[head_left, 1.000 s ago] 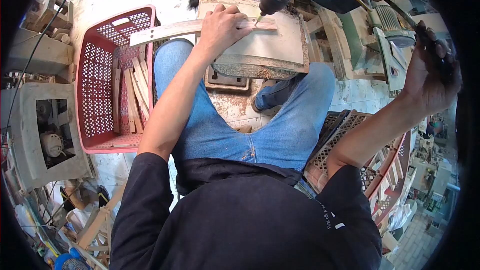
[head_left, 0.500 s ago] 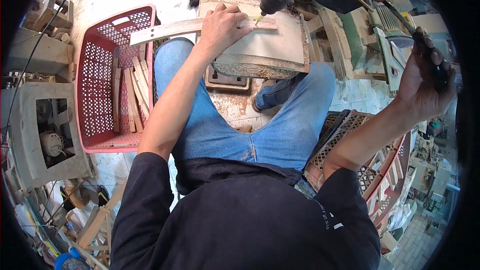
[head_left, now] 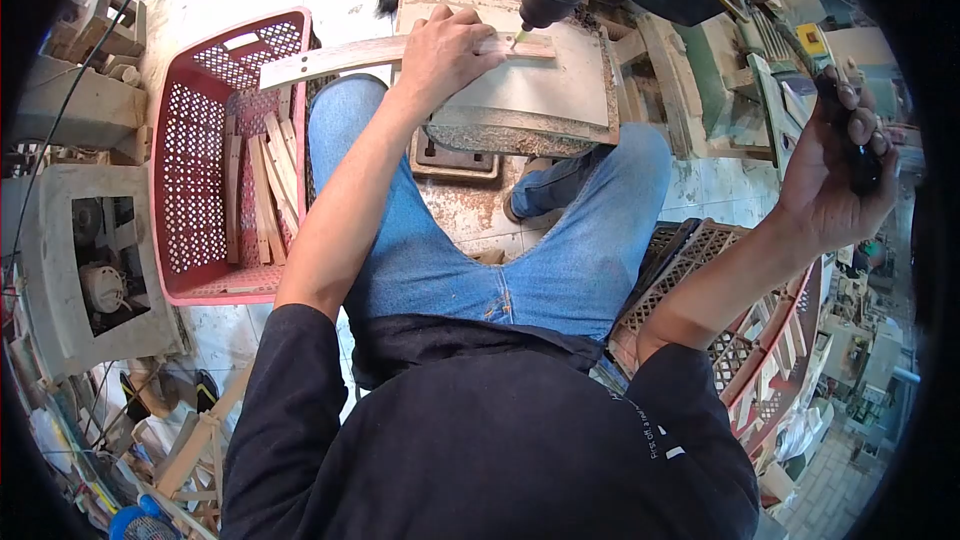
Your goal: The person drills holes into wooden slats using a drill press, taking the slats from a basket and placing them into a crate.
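I see the right grip (head_left: 824, 183), clenched on a black handle (head_left: 866, 172), has swung lower and closer to the drill chuck (head_left: 545, 0), while the left grip (head_left: 450, 55) still grasps the wooden strip (head_left: 345, 62), its far end beneath that chuck. On the shirt (head_left: 530, 440) I read "First"; the following print blurs. The left grip hides the strip's middle; bit contact I can't tell.

Black shirt (head_left: 490, 450), print (head_left: 674, 452) unclear, blue jeans (head_left: 580, 230)
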Action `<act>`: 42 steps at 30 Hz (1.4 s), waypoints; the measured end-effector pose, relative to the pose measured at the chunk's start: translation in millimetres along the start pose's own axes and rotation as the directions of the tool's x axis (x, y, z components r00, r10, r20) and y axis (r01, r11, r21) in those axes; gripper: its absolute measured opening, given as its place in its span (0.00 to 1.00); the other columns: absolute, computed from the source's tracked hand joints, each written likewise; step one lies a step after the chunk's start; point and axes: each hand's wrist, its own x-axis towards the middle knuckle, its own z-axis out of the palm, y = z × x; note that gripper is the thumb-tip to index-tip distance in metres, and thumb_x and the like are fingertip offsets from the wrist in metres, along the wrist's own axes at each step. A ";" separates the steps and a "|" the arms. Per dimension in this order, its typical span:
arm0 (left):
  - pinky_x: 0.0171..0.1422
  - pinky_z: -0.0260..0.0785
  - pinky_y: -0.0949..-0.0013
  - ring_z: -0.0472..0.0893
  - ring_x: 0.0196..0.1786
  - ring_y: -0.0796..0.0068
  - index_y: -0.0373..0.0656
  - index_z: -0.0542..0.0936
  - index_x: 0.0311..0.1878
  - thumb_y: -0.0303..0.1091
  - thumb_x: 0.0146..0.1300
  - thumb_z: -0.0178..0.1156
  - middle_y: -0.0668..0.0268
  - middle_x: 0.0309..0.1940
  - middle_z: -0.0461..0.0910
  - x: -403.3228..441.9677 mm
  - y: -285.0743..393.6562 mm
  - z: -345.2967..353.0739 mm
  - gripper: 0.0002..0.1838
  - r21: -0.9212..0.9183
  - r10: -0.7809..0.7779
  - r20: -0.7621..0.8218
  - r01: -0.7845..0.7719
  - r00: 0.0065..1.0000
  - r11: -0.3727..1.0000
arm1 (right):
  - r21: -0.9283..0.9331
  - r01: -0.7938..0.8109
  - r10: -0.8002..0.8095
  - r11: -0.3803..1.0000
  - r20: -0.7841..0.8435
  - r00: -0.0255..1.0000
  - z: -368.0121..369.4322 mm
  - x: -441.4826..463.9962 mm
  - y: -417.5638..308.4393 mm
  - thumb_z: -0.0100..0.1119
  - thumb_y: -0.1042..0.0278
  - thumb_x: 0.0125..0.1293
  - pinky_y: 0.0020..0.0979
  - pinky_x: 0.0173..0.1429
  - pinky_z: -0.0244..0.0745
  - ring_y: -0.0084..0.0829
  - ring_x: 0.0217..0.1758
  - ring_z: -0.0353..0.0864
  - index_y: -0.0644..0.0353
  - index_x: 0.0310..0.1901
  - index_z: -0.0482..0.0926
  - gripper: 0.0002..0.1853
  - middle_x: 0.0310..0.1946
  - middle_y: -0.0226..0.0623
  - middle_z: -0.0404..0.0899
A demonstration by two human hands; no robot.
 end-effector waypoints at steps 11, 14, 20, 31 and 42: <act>0.55 0.76 0.56 0.78 0.51 0.63 0.52 0.88 0.48 0.52 0.58 0.72 0.72 0.43 0.82 0.1 -1.8 2.5 0.20 -0.003 -0.001 0.010 0.001 1.000 1.000 | -0.074 0.053 -0.062 0.996 -0.137 0.989 12.3 -20.3 11.4 0.54 0.62 0.73 0.55 0.76 0.62 0.50 0.56 0.78 0.62 0.37 0.80 0.12 0.32 0.45 0.78; 0.55 0.76 0.56 0.78 0.51 0.63 0.52 0.88 0.49 0.52 0.58 0.72 0.72 0.44 0.82 0.6 -0.4 -0.8 0.20 0.016 -0.009 0.040 0.009 0.999 1.000 | -0.011 0.008 -0.009 1.000 -0.084 0.996 3.5 -27.7 11.1 0.54 0.62 0.74 0.55 0.76 0.62 0.51 0.57 0.78 0.62 0.37 0.80 0.13 0.32 0.45 0.77; 0.55 0.76 0.56 0.79 0.51 0.62 0.53 0.89 0.51 0.51 0.59 0.72 0.72 0.44 0.82 0.5 -1.9 -0.1 0.20 0.010 0.005 0.028 -0.006 1.000 1.000 | -0.071 0.032 -0.041 0.997 -0.123 0.992 9.0 -38.4 17.9 0.54 0.61 0.74 0.54 0.77 0.60 0.50 0.57 0.78 0.62 0.36 0.80 0.13 0.31 0.44 0.76; 0.55 0.78 0.58 0.79 0.49 0.61 0.49 0.89 0.48 0.53 0.59 0.71 0.70 0.44 0.83 2.3 -2.5 0.1 0.20 0.033 0.014 0.045 -0.015 0.999 0.999 | -0.227 -0.018 -0.038 0.974 -0.239 0.970 19.1 -63.6 33.3 0.54 0.61 0.77 0.40 0.62 0.71 0.45 0.46 0.81 0.63 0.31 0.76 0.17 0.24 0.41 0.73; 0.55 0.77 0.58 0.79 0.49 0.60 0.48 0.89 0.47 0.52 0.59 0.71 0.69 0.45 0.84 2.6 0.5 -4.0 0.20 0.031 0.010 0.053 -0.011 0.999 0.999 | -0.519 0.018 -0.172 0.854 -0.251 0.953 30.0 -87.2 66.7 0.50 0.62 0.80 0.44 0.77 0.67 0.43 0.62 0.81 0.69 0.57 0.77 0.18 0.55 0.51 0.82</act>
